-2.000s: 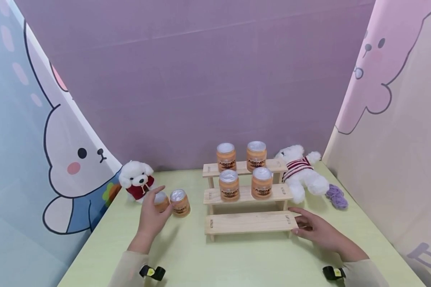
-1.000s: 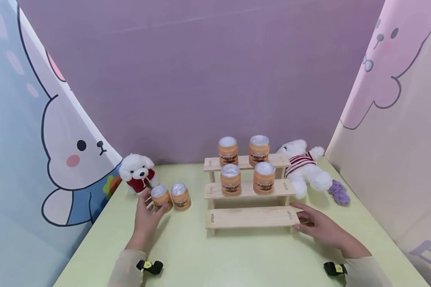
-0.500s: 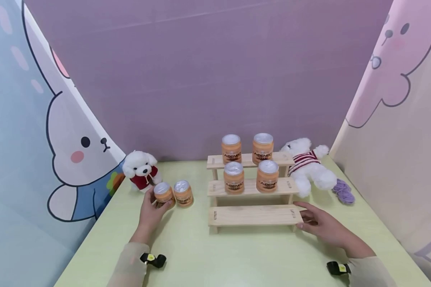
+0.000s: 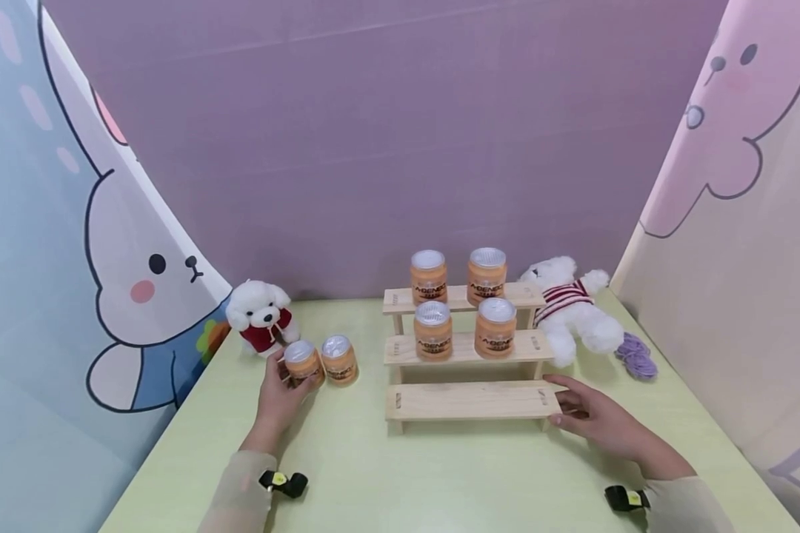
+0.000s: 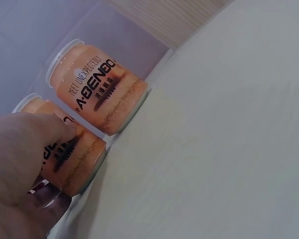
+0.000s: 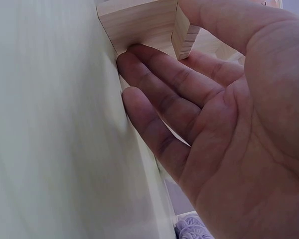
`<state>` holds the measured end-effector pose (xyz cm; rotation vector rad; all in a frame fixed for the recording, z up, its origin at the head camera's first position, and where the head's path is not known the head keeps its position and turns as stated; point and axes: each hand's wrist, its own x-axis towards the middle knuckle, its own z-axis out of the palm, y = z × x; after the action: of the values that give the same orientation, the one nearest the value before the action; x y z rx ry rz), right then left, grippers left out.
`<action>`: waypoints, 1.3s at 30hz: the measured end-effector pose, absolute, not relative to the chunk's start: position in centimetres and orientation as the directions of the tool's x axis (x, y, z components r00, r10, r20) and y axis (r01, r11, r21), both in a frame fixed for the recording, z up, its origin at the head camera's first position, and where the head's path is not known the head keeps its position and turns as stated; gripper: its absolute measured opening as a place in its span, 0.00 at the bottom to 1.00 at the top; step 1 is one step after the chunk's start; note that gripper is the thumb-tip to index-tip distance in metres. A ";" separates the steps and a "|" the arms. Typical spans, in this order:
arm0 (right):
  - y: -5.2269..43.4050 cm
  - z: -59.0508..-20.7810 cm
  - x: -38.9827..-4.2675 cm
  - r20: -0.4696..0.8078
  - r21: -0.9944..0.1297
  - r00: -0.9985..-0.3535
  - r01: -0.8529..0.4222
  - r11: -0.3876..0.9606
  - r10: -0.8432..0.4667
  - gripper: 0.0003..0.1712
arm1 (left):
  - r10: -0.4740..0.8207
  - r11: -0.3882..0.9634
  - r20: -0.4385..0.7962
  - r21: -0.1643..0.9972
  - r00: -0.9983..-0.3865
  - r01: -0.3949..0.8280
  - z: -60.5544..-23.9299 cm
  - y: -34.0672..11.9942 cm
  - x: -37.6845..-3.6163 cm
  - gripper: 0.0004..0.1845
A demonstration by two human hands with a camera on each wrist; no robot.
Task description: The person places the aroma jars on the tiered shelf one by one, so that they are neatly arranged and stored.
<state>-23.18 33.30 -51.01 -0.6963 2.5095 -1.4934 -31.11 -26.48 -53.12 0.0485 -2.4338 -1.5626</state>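
Note:
My left hand (image 4: 281, 396) grips the left one of two orange cans (image 4: 303, 363) with silver lids, thumb on the near side and fingers round the far side. Beside it, almost touching, stands the other orange can (image 5: 100, 89), printed A-BENBO. Both are upright on the table. At the right end of a three-step wooden stand (image 4: 473, 400), my right hand (image 4: 596, 418) holds the lowest board's end between thumb and index finger. Its other fingers (image 6: 144, 112) reach under that board in the right wrist view. Two cans (image 4: 496, 329) stand on the middle step and two (image 4: 430, 280) on the top.
A white plush dog (image 4: 260, 314) in a red top sits behind the left cans. Right of the stand lie a white plush bear (image 4: 576, 314) in a striped sweater and a purple yarn bundle (image 4: 636, 357). Fabric walls close off the pale green table (image 4: 440, 481) at back and sides.
My left hand has come down from over the left can and closed its thumb and fingers round it. My right hand stays at the stand's end. The head view has shifted slightly.

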 end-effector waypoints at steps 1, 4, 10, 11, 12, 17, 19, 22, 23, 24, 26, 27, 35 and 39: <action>33.3 -51.0 -23.2 0.116 -0.858 -0.883 -0.320 0.401 -0.455 0.43 | -0.161 0.427 0.188 0.898 -0.969 0.104 -53.1 -26.5 -31.1 0.44; 33.4 -51.2 -23.3 0.121 -0.855 -0.882 -0.326 0.403 -0.456 0.43 | -0.162 0.431 0.187 0.897 -0.969 0.101 -53.0 -26.5 -31.0 0.44; 33.5 -51.3 -23.4 0.112 -0.862 -0.883 -0.315 0.397 -0.456 0.43 | -0.176 0.429 0.203 0.897 -0.963 0.110 -52.9 -26.4 -30.9 0.44; 33.5 -51.3 -23.4 0.111 -0.863 -0.883 -0.313 0.396 -0.456 0.43 | -0.182 0.426 0.208 0.898 -0.961 0.113 -53.0 -26.3 -30.9 0.44; 33.6 -51.3 -23.4 0.112 -0.863 -0.883 -0.314 0.396 -0.456 0.43 | -0.189 0.420 0.214 0.900 -0.958 0.118 -53.0 -26.3 -30.8 0.44; 33.7 -51.3 -23.3 0.124 -0.855 -0.883 -0.326 0.403 -0.452 0.43 | -0.230 0.387 0.243 0.911 -0.942 0.140 -52.5 -26.4 -30.5 0.44; 33.7 -51.3 -23.3 0.131 -0.852 -0.883 -0.333 0.403 -0.452 0.44 | -0.247 0.381 0.254 0.913 -0.935 0.147 -52.2 -26.4 -30.3 0.44; 33.6 -51.4 -23.3 0.134 -0.852 -0.880 -0.337 0.401 -0.455 0.44 | -0.264 0.392 0.277 0.906 -0.924 0.160 -51.5 -26.5 -29.8 0.44; 33.6 -51.4 -23.3 0.133 -0.853 -0.880 -0.336 0.400 -0.456 0.43 | -0.271 0.400 0.289 0.902 -0.918 0.166 -51.3 -26.5 -29.7 0.43; 33.6 -51.4 -23.3 0.132 -0.853 -0.879 -0.336 0.399 -0.458 0.43 | -0.276 0.407 0.302 0.897 -0.912 0.173 -51.0 -26.6 -29.5 0.43; 33.6 -51.4 -23.3 0.127 -0.855 -0.880 -0.331 0.399 -0.458 0.43 | -0.283 0.426 0.326 0.885 -0.902 0.187 -50.6 -26.7 -29.3 0.42; 33.6 -51.4 -23.4 0.124 -0.856 -0.880 -0.329 0.400 -0.458 0.43 | -0.284 0.431 0.341 0.880 -0.896 0.198 -50.3 -26.7 -29.2 0.42; 33.5 -51.3 -23.3 0.104 -0.851 -0.891 -0.309 0.425 -0.441 0.44 | -0.295 0.472 0.396 0.852 -0.869 0.228 -48.2 -26.3 -27.7 0.44; 33.5 -51.4 -23.3 0.111 -0.846 -0.895 -0.314 0.431 -0.433 0.44 | -0.279 0.486 0.417 0.838 -0.865 0.247 -47.2 -25.6 -26.9 0.43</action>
<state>-23.27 33.50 -51.43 -0.6692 2.5511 -1.4685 -26.95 -25.58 -47.22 0.0265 -2.2274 -1.3732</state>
